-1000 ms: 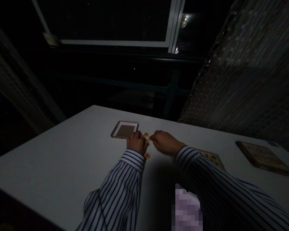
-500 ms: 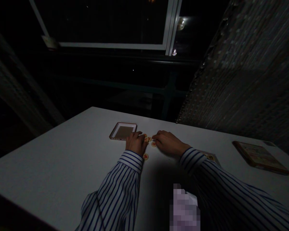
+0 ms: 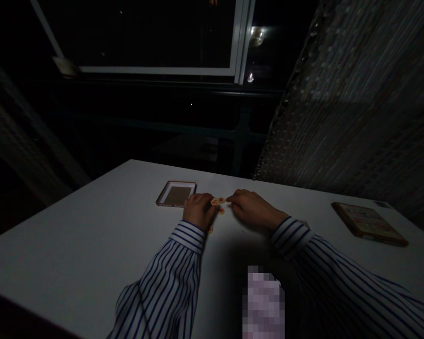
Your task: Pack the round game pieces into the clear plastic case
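Several small round cream discs with red marks, which look like Chinese chess pieces, lie between my hands on the white table (image 3: 102, 226). My left hand (image 3: 199, 209) has its thumb and fingers closed around the edge of one disc (image 3: 215, 202). Just right of it is a second disc (image 3: 221, 200), with the index fingertip of my right hand (image 3: 249, 207) close by. Those right fingers are bent and partly apart, with nothing visible in them. A third disc (image 3: 221, 211) lies lower down. Another disc (image 3: 210, 230) shows partly beside my left wrist.
A shallow open box (image 3: 162, 194) with a brown inside stands just beyond my left hand. Farther right lies a flat box with a picture on top (image 3: 371, 223). A beaded curtain (image 3: 325, 117) hangs behind the right side, and a dark window is ahead.
My right hand has drawn slightly away to the right from the discs. One disc now shows at my left fingertips, and fewer discs are visible between the hands. The view has shifted a little.
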Tool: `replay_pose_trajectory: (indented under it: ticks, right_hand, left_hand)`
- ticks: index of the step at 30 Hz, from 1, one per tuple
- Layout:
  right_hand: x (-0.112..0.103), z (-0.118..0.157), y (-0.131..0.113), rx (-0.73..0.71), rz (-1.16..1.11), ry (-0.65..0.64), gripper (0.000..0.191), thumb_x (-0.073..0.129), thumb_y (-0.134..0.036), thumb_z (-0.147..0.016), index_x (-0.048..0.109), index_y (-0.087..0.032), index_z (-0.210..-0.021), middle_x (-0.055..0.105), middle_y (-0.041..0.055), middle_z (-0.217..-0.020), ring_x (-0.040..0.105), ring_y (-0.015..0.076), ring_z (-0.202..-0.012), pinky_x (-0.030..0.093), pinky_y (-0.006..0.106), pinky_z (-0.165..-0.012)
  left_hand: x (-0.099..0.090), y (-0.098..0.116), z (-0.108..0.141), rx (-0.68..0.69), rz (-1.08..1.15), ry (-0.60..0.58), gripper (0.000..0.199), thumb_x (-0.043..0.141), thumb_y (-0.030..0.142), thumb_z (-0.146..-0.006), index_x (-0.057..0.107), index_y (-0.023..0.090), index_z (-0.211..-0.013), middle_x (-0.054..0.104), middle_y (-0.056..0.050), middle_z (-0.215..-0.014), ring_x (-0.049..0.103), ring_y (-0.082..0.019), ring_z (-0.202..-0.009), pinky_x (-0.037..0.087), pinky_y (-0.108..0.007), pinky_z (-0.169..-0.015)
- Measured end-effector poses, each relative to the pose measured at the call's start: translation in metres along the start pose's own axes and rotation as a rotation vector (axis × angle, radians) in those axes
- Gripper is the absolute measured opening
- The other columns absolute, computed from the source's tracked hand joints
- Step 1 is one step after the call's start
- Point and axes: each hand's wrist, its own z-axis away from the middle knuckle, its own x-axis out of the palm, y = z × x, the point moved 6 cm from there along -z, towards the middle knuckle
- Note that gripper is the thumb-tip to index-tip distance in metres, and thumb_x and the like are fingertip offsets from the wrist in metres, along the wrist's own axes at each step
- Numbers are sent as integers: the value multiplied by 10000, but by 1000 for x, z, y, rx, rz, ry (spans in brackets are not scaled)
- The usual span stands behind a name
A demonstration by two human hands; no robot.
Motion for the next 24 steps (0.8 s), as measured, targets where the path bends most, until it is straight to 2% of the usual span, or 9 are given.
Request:
replay_pose_trajectory:
  ticks: [5,11,17,24]
  right_hand:
    - [-9,13,3,8,-18,27,345,371,-216,-836,547,-191,-1132,569,91,-998,501,184,-949,340,296,-820]
    - [-16,33,8,23,-40,75,360,372,-215,-837,532,-187,-1158,574,94,-999,512,180,-928,352,299,-818]
    - [-25,50,13,36,-70,131,334,364,-213,-839,566,-183,-1103,587,88,-980,518,180,-929,367,305,-819]
    - [-33,66,21,65,-126,172,328,383,-214,-835,570,-184,-1102,587,84,-999,521,179,-926,376,311,-822]
  left_hand:
    - [-1,8,2,16,99,10,232,568,358,-727,626,198,-885,660,-42,-917,541,-219,-889,380,-361,-800]
    - [0,21,5,12,175,-35,232,583,338,-719,632,201,-900,664,-43,-880,561,-215,-876,415,-360,-788]
    - [-1,30,6,-9,248,-18,196,595,307,-704,643,215,-870,669,-36,-877,574,-204,-864,428,-352,-804]
    - [-1,45,7,-55,327,-31,226,604,303,-679,643,210,-881,667,-20,-789,587,-170,-756,453,-327,-755]
